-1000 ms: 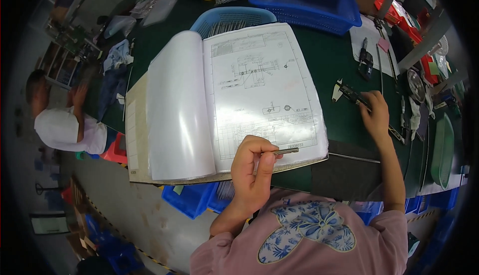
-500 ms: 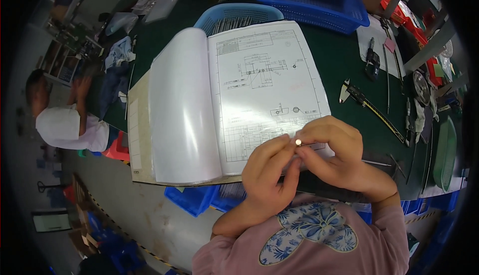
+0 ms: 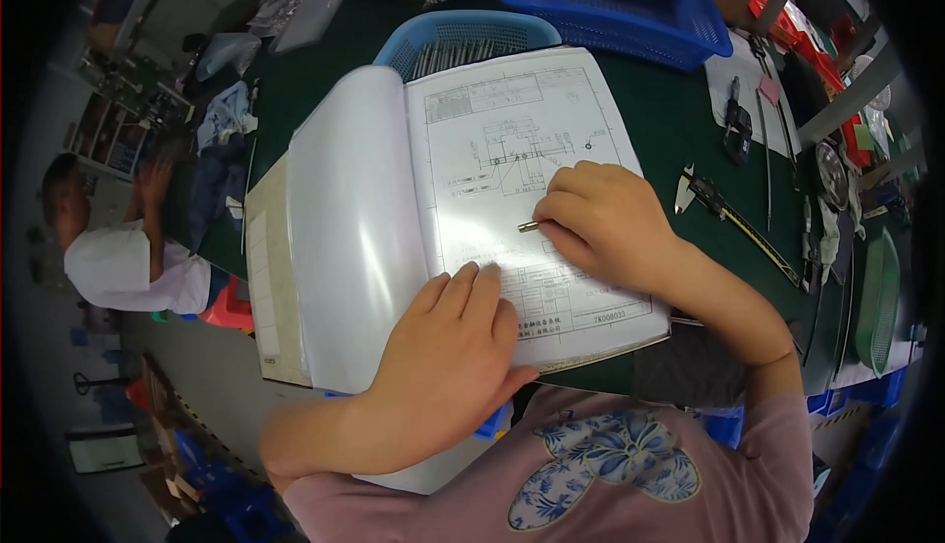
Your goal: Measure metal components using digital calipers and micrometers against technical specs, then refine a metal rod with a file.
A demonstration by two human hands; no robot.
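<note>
At a green tabletop, the right hand pinches a metal pin over an open binder, leaving one end clear against the drawing; the left hand lies flat, apparently steadying it.

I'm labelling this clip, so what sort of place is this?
Probably a machining or parts-inspection workshop: a technical drawing lies open, a caliper rests on the green bench, and a light-blue basket holds slim metal parts.
</note>
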